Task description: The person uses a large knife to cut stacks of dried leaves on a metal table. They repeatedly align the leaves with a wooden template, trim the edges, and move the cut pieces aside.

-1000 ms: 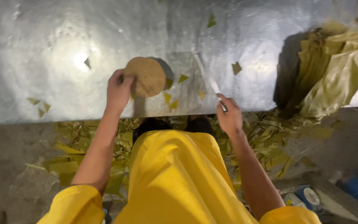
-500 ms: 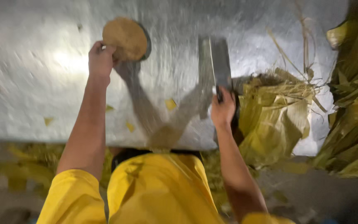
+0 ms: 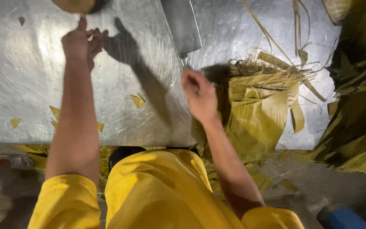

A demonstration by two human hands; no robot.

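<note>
While the left hand [image 3: 79, 42] reaches up the metal desk [image 3: 22, 80] with one fingertip touching the round tan disc [image 3: 73, 5] at the top edge, its grip loose and holding nothing, the right hand [image 3: 198, 95] is closed around the handle of a broad cleaver [image 3: 182, 25] lying flat-bladed on the desk. Judged from this, the blade is best kept low and well apart from the left fingers. No container is clearly visible; dried leaves [image 3: 257, 114] lie heaped just right of the right hand, with small cut scraps [image 3: 137, 100] scattered on the desk.

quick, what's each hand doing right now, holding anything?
Left hand: fingers loosely curled, holding nothing, one fingertip touching the round tan disc.
Right hand: closed on the cleaver handle.
</note>
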